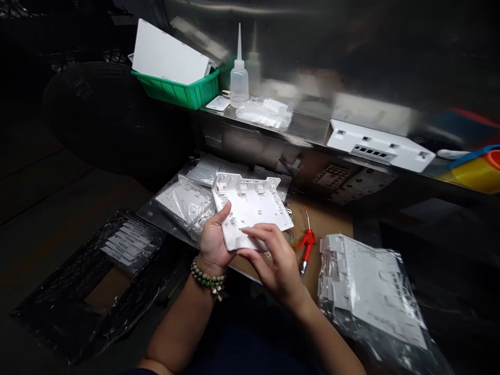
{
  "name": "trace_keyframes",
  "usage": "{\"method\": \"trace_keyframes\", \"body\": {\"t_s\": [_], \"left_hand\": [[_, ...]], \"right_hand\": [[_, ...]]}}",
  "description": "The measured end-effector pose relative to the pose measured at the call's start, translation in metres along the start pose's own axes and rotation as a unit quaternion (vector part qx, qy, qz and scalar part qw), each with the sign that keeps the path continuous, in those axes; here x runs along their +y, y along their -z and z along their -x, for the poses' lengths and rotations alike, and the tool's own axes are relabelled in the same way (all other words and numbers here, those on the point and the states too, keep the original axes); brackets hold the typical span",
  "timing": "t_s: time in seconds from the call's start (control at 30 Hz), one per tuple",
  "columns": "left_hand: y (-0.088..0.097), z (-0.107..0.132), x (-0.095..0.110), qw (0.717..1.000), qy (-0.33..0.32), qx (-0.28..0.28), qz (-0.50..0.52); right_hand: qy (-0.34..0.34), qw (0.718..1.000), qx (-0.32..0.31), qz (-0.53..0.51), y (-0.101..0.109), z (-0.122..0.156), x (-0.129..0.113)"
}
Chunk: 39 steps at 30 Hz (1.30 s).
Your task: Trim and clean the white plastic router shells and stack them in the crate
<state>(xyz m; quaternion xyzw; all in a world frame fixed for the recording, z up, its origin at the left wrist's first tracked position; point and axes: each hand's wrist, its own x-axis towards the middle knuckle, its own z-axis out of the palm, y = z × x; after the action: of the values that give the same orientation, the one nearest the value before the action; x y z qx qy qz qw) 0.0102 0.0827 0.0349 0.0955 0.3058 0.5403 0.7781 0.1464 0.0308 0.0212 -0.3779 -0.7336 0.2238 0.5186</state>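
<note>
A white moulded plastic housing (261, 200), its inner side with small clips and posts facing up, is held above the workbench. My left hand (216, 237) grips its left edge, thumb on the inner face and the other fingers hidden beneath. At the near edge, my right hand (273, 260) pinches the housing, with fingertips on its inner face and the thumb at the rim. A beaded bracelet (209, 278) circles my left wrist. Just right of the housing, a red air blow gun (307, 242) lies on a brown board (334, 216).
Bagged white parts (185, 203) lie left, and another bag of parts (378, 286) lies right. A black crate (78, 297) holds several white pieces. On the shelf stand a green bin (179, 91), a dropper bottle (239, 86) and a white housing (378, 146).
</note>
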Motion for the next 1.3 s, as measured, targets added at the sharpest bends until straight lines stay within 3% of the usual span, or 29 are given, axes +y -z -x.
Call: {"method": "trace_keyframes", "body": {"t_s": [0.13, 0.33, 0.53, 0.63, 0.7, 0.83, 0.9, 1.0, 1.1, 1.3], "left_hand": [[0.0, 0.003, -0.003, 1.0, 0.021, 0.018, 0.006], [0.002, 0.004, -0.006, 0.994, -0.083, 0.068, 0.017], [0.001, 0.005, -0.011, 0.992, -0.111, 0.057, 0.013], [0.006, 0.004, -0.007, 0.993, -0.097, 0.069, 0.018], [0.015, 0.004, -0.002, 0.994, -0.089, 0.066, 0.001], [0.046, 0.006, 0.013, 0.991, -0.117, 0.016, -0.066], [0.063, 0.007, 0.02, 0.986, -0.139, -0.031, -0.091], [0.081, 0.011, 0.025, 0.98, -0.128, -0.131, -0.071], [0.085, 0.017, 0.024, 0.973, -0.07, -0.216, 0.04], [0.089, 0.024, 0.019, 0.939, -0.022, -0.298, 0.17]], "right_hand": [[0.048, 0.998, -0.032, 0.038, -0.008, 0.001, 0.0], [0.034, 0.996, -0.032, 0.08, 0.0, 0.002, 0.002], [0.048, 0.995, -0.024, 0.082, -0.007, 0.003, -0.004], [0.015, 0.994, -0.02, 0.106, 0.007, 0.008, 0.011], [-0.04, 0.994, 0.028, 0.097, 0.027, 0.012, 0.028], [-0.129, 0.966, 0.198, 0.104, 0.069, 0.022, 0.059], [-0.139, 0.955, 0.235, 0.115, 0.081, 0.026, 0.064], [-0.127, 0.964, 0.203, 0.112, 0.08, 0.029, 0.062], [-0.104, 0.973, 0.156, 0.134, 0.07, 0.03, 0.058], [-0.089, 0.972, 0.129, 0.174, 0.062, 0.034, 0.057]]}}
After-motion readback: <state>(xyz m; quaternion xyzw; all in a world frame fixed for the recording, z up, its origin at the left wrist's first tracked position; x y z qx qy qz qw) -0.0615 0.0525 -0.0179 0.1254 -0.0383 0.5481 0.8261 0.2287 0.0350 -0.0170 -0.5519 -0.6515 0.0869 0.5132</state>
